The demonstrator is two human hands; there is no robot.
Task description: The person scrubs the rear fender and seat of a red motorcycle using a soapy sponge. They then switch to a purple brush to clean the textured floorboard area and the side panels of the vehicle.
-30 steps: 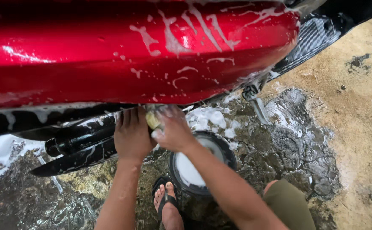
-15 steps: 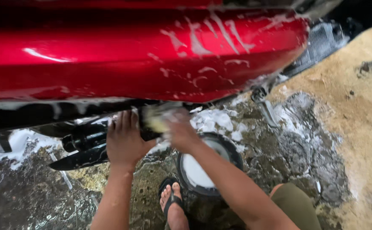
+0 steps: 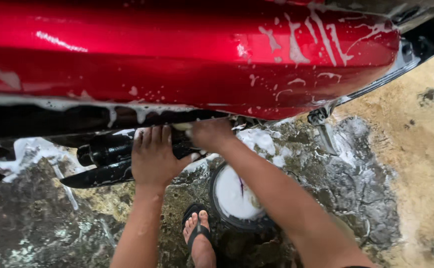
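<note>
A glossy red motorbike body panel [image 3: 187, 59] streaked with white soap foam fills the upper part of the view. My left hand [image 3: 152, 156] rests flat, fingers apart, on the black parts [image 3: 102, 151] under the panel. My right hand [image 3: 209, 135] reaches under the panel's lower edge, closed on a pale yellowish sponge [image 3: 181, 127], of which only a small piece shows. Foam drips from the panel's underside.
A dark round bucket of foamy water [image 3: 234, 196] stands on wet stone ground below my right forearm. My foot in a black sandal [image 3: 199, 233] is beside it. A metal side stand [image 3: 323, 131] hangs at the right. Dry sandy ground [image 3: 425, 149] lies further right.
My right hand has moved further under the panel's lower edge, so the sponge is mostly hidden now. My left hand keeps its place on the black parts.
</note>
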